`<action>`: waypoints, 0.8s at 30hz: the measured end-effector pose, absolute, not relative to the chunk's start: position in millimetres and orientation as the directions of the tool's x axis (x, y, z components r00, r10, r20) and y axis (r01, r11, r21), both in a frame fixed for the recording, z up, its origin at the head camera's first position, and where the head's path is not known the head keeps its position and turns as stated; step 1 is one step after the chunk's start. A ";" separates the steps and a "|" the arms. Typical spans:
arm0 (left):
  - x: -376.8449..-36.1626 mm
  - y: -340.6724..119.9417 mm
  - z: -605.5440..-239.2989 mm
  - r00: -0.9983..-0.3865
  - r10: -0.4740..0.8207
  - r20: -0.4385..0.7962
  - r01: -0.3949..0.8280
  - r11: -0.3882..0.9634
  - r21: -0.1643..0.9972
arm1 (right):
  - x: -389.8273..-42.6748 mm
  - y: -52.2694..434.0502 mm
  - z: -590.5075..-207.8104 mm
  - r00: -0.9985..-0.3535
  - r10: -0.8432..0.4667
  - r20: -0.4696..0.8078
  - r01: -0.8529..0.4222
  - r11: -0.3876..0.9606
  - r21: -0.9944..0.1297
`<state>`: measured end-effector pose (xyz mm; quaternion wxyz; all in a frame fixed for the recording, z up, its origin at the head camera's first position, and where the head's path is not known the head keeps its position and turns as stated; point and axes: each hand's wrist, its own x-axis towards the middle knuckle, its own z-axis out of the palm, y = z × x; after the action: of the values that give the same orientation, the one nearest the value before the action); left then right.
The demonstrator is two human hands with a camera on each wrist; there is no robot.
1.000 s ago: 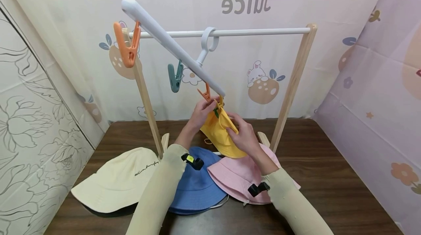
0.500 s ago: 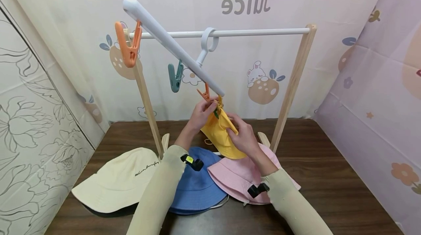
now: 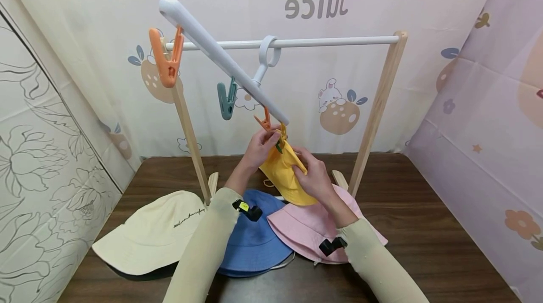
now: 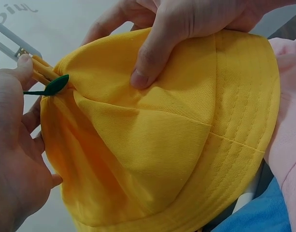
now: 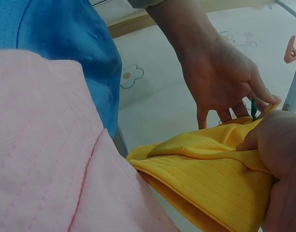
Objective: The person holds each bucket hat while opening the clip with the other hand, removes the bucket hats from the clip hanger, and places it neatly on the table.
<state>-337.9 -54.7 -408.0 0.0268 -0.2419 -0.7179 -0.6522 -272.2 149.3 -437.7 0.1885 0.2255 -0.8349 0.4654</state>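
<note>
A yellow bucket hat (image 3: 281, 178) hangs by its crown, bunched at the top, from the lower end of a white hanger (image 3: 220, 58). At that end is a yellow clothespin (image 4: 45, 72), and a small green leaf (image 4: 57, 85) sticks out beside it. My left hand (image 3: 257, 148) pinches the clothespin with thumb and forefinger, its other fingers against the hat's crown. My right hand (image 3: 315, 175) grips the side of the hat, thumb on the outer cloth (image 4: 152, 60); its other fingers are mostly hidden behind.
An orange clothespin (image 3: 168, 58), a teal one (image 3: 226, 99) and a smaller orange one (image 3: 265, 119) hang along the tilted hanger. It hooks on the rack's white bar (image 3: 339, 42). Cream (image 3: 157, 232), blue (image 3: 250, 241) and pink (image 3: 305, 227) bucket hats lie on the brown table (image 3: 424, 227).
Hardly anything differs; both hands keep their places on the clothespin and the yellow hat, with only a very slight shift of the hanger.
</note>
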 end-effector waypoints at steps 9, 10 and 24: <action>-338.8 -55.5 -409.9 -0.882 0.304 0.360 0.384 0.024 0.923 | -270.5 148.7 -437.2 -0.827 -0.207 0.522 -0.552 0.468 -0.690; -338.8 -55.3 -410.1 -0.884 0.302 0.358 0.383 0.024 0.924 | -270.4 148.6 -437.2 -0.827 -0.208 0.522 -0.553 0.469 -0.689; -336.2 -56.7 -409.0 -0.883 0.312 0.350 0.375 0.020 0.927 | -270.4 147.5 -437.4 -0.817 -0.211 0.536 -0.566 0.468 -0.679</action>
<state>-336.2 -56.7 -409.0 0.0239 -0.2405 -0.7137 -0.6574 -270.4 147.5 -437.4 0.1928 0.2325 -0.8349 0.4601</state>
